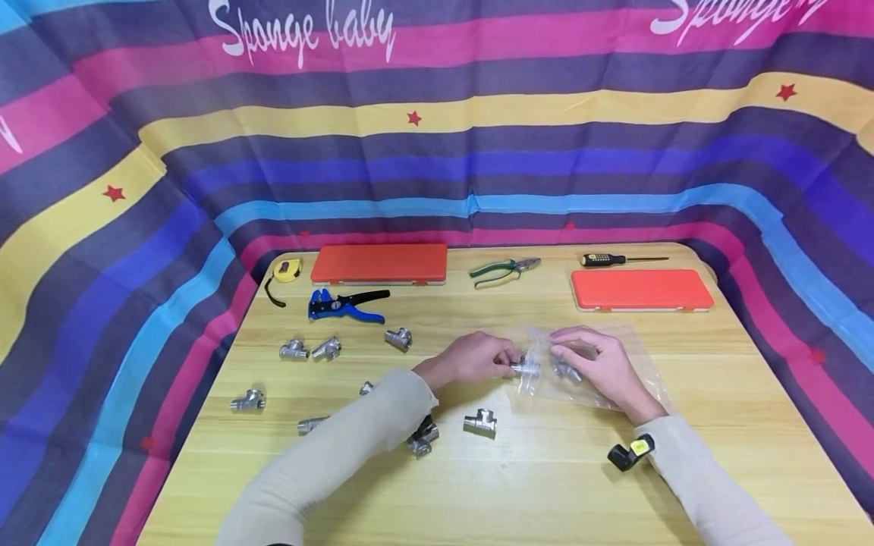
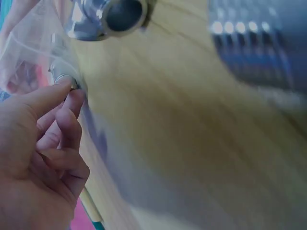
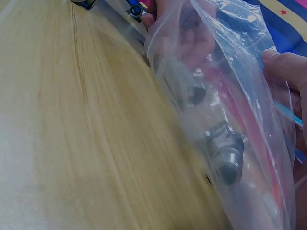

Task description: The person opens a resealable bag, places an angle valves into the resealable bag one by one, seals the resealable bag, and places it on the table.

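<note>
far left on the wooden bench (image 1: 546, 485): yellow tape measure (image 1: 287, 270), blue-and-black wire stripper (image 1: 344, 305), and a long orange case (image 1: 378, 263) behind them. nearer, scattered metal tee fittings: one at the left edge (image 1: 249, 401), a pair (image 1: 310, 349) side by side, another (image 1: 399, 338) further right, one more (image 1: 480, 422) close to the left forearm.

left hand (image 1: 471, 358), fingers curled, pinching a metal tee fitting (image 1: 524, 368) at the mouth of a clear plastic bag (image 1: 614, 364); same pinch seen close in the left wrist view (image 2: 62, 79), fingertips (image 2: 72, 103) against the fitting's end through blurred film.

bag lying flat on the bench just right of centre, between both hands. inside it, another fitting (image 3: 224, 152), plain in the right wrist view, lying against the bag wall (image 3: 249, 76).

right hand (image 1: 597, 362) resting on top of the bag, fingers bent and gripping the film near its mouth; thumb (image 3: 285, 67) pressing the plastic in the wrist view.

behind the hands: green-handled pliers (image 1: 504, 270), then a black-and-yellow screwdriver (image 1: 621, 259), then a second orange case (image 1: 642, 290). small black-and-yellow device (image 1: 631, 452) strapped at the right wrist. striped cloth (image 1: 437, 152) all round the bench.
</note>
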Demonstrator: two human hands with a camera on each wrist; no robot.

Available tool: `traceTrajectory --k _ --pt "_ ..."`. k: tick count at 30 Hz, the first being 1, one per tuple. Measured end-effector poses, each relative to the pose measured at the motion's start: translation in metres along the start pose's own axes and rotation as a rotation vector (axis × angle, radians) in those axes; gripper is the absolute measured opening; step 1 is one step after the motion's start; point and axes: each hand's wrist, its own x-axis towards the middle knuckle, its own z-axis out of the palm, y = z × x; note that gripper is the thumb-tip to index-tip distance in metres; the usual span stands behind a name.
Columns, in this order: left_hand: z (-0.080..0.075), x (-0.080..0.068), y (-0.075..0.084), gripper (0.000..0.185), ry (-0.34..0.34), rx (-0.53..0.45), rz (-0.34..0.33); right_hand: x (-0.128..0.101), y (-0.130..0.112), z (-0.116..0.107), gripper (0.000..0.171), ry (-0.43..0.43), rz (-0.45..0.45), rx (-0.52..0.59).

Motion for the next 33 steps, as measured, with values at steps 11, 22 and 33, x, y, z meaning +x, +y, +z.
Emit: traceTrajectory --k 11,22,33 --pt "-0.009 -0.019 -0.016 0.03 -0.065 -0.211 0.098 0.0 0.0 0.002 0.017 0.009 -0.018 0.025" --pt "-0.073 -0.091 -0.092 0.03 0.172 -0.132 -0.197 -0.002 0.003 0.001 0.018 0.012 -0.006 0.004" --pt "-0.077 -0.137 -0.116 0.03 0.203 0.236 -0.245 -0.003 0.003 -0.001 0.017 0.021 -0.005 0.006"
